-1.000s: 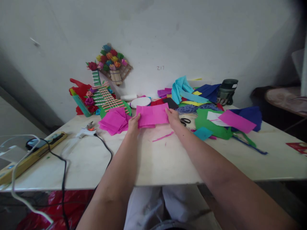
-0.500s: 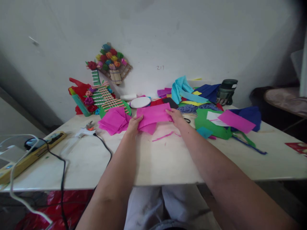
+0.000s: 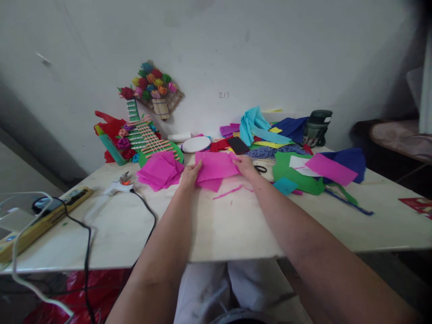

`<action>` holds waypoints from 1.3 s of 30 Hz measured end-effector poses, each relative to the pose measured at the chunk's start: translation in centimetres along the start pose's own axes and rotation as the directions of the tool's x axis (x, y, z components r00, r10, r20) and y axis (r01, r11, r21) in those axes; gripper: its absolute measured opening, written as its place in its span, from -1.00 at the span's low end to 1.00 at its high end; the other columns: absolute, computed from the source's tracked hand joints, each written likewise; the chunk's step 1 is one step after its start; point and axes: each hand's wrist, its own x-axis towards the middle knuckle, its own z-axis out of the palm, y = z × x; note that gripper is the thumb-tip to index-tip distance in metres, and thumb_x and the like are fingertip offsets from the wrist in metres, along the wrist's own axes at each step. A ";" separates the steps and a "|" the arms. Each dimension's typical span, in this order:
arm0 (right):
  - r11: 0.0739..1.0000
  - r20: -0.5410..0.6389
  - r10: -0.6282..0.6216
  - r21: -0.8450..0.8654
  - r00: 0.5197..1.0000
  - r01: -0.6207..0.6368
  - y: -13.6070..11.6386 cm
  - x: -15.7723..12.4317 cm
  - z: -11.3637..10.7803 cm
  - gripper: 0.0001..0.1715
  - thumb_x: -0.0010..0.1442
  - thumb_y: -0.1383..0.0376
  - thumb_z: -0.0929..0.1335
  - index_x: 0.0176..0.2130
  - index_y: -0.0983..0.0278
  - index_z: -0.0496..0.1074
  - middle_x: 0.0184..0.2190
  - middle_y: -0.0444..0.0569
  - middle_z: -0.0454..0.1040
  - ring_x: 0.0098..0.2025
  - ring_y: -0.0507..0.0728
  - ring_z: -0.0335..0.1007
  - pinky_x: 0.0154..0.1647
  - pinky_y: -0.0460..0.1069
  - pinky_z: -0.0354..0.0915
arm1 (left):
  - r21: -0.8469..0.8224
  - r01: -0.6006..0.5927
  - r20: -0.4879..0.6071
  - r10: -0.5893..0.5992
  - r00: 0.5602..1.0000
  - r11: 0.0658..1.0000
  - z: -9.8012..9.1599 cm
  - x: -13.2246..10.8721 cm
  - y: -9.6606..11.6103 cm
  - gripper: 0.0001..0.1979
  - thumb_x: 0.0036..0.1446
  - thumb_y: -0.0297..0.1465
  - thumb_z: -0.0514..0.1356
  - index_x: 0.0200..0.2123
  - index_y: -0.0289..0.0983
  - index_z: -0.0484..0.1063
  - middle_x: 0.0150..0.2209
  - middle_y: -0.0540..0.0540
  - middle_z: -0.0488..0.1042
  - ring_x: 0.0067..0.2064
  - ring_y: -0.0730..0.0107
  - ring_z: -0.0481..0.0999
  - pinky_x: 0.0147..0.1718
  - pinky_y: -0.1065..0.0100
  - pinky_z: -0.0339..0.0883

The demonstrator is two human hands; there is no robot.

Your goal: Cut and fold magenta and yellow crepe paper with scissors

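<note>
Below the handwritten "217" [image 3: 223, 95], fingers [image 3: 197, 167] of left hand [image 3: 190, 176] and right hand [image 3: 245, 165] grip a pink sheet [image 3: 217, 165].

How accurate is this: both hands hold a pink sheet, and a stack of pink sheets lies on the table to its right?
One error: in the head view, the stack of pink sheets lies on the table to the left of the held pink sheet. The left hand and right hand do hold it.

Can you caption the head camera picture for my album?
Left hand and right hand hold pink paper beside a pink stack.
</note>
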 end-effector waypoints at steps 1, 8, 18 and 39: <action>0.997 -0.015 -0.010 -0.082 1.000 0.009 -0.1 0.0 -0.1 -0.77 -0.09 0.24 0.37 -0.66 0.28 0.35 -0.70 -0.20 0.26 -0.50 0.01 0.17 -0.44 -0.10 0.09 | 0.044 -0.006 0.014 0.005 1.000 0.999 0.0 0.1 -0.1 -0.67 -0.26 -0.20 0.32 -0.51 -0.37 0.47 -0.64 -0.11 0.44 -0.53 0.30 0.48 -0.51 0.40 0.33; 0.789 0.071 0.041 -0.614 0.997 0.011 -1.8 -1.3 -0.2 -0.68 0.13 0.28 0.23 -0.12 0.24 0.40 -0.31 0.11 0.48 -0.26 0.18 0.37 -0.31 0.00 0.16 | 0.294 -0.024 -0.091 0.053 0.994 0.956 -0.2 0.5 -0.6 -0.75 -0.26 -0.25 0.30 -0.54 -0.34 0.47 -0.69 -0.07 0.40 -0.51 0.28 0.46 -0.54 0.42 0.27; 0.598 0.184 -0.163 -0.763 0.969 0.246 -3.4 -2.4 0.1 -0.60 0.10 0.42 0.19 -0.04 0.36 0.32 -0.08 0.25 0.33 -0.02 0.29 0.19 -0.10 0.11 0.07 | 0.720 -0.086 -0.108 0.234 0.966 0.688 0.2 0.3 -0.2 -0.65 -0.25 -0.29 0.28 -0.87 -0.25 0.23 -0.86 0.01 0.05 -0.62 0.36 0.29 -0.63 0.43 0.04; 0.675 0.744 0.028 -0.506 0.667 0.537 -4.5 -4.9 4.2 -0.25 0.18 -0.07 -0.06 0.26 0.16 -0.18 0.29 -0.15 -0.24 0.29 0.21 -0.43 0.20 0.26 -0.36 | 0.958 0.047 -0.085 0.124 0.989 0.284 0.6 0.1 1.2 -0.62 -0.07 -0.16 0.11 -0.59 -0.38 0.47 -0.56 -0.22 0.45 -0.41 0.23 0.45 -0.46 0.38 0.19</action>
